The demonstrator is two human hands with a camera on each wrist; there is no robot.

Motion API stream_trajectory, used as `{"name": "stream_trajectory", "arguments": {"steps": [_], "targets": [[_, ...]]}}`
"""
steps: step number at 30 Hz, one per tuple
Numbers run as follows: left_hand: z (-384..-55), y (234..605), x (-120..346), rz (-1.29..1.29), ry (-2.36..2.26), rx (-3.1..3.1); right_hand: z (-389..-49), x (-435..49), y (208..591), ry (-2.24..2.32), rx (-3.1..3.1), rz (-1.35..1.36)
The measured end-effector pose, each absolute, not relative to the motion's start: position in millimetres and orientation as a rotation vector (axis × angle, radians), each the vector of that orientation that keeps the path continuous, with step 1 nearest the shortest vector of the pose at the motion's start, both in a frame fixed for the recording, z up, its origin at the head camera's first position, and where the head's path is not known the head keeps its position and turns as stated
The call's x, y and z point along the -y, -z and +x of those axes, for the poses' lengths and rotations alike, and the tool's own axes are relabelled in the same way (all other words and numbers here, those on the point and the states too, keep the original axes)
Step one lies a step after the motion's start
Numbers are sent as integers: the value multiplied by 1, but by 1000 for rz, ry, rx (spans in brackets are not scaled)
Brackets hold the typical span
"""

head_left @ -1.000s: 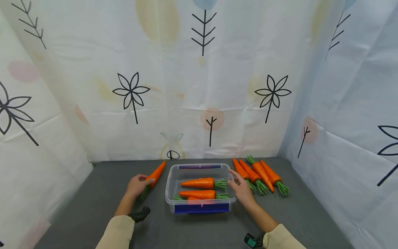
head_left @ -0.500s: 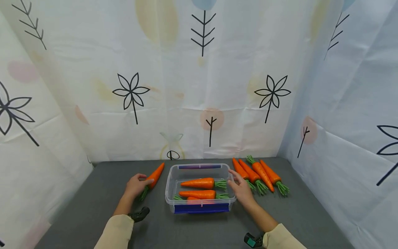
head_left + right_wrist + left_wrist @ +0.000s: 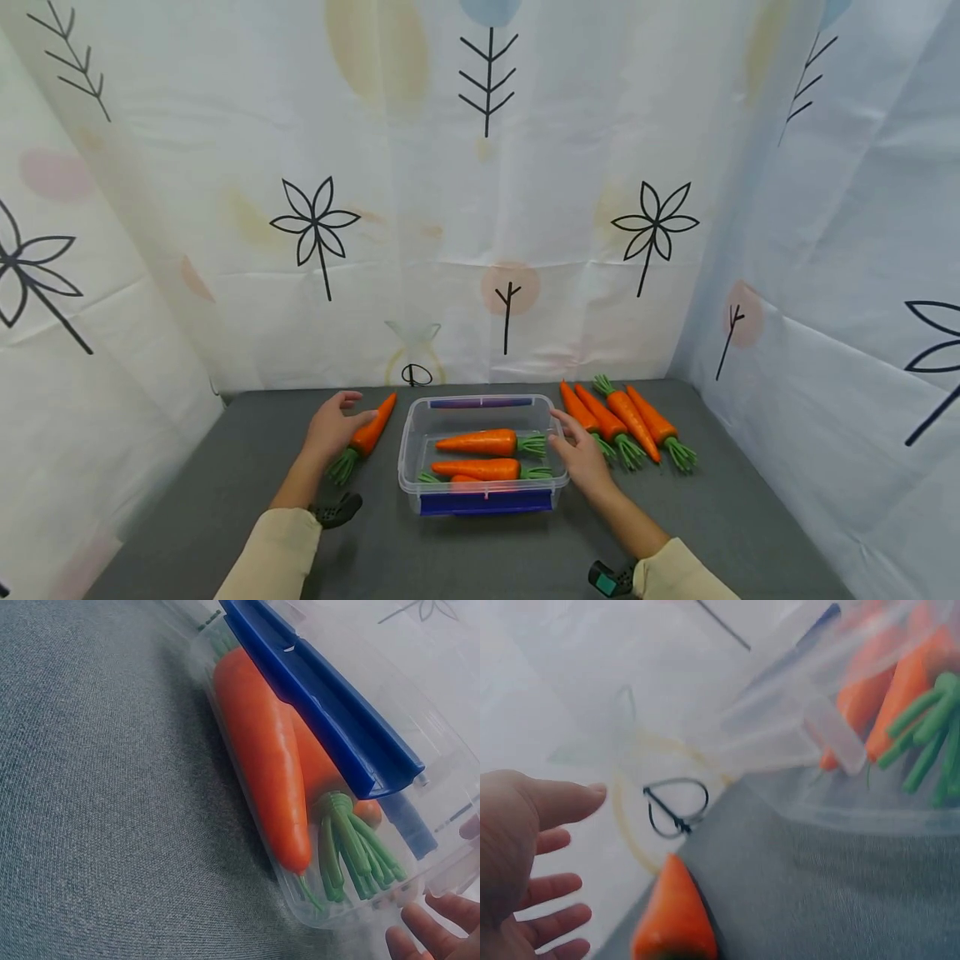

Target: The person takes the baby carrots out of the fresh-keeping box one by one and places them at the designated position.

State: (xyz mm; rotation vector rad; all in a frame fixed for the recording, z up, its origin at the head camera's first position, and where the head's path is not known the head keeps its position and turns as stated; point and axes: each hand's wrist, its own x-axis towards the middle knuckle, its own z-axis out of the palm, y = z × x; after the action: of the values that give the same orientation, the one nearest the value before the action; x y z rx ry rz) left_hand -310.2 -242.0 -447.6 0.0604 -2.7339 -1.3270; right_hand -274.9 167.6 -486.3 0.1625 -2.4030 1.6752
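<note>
The left hand [image 3: 330, 429] stood with its fingers spread wide and held nothing; its thumb overlapped a tapered orange carrot with a green top [image 3: 375, 425] in the head view but appeared apart from it in the left wrist view. This carrot lay on the grey cloth-textured table [image 3: 420, 558], its tip pointing away from the person. To its right sat a clear plastic rectangular box with blue latches [image 3: 480, 415], containing three orange carrots [image 3: 476, 442], one partly hidden. The right hand [image 3: 585, 458] was at the box's right end, its fingers apart; whether they pressed the wall could not be told. Beyond this hand lay four orange carrots [image 3: 633, 421], side by side, one with its green top at the far end.
</note>
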Motion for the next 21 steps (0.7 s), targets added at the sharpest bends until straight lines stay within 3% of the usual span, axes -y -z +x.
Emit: {"name": "stream_trajectory", "arguments": {"steps": [21], "targets": [[-322, 408, 173, -464, 1504, 2616, -274, -166, 485, -1631, 2409, 146]]}}
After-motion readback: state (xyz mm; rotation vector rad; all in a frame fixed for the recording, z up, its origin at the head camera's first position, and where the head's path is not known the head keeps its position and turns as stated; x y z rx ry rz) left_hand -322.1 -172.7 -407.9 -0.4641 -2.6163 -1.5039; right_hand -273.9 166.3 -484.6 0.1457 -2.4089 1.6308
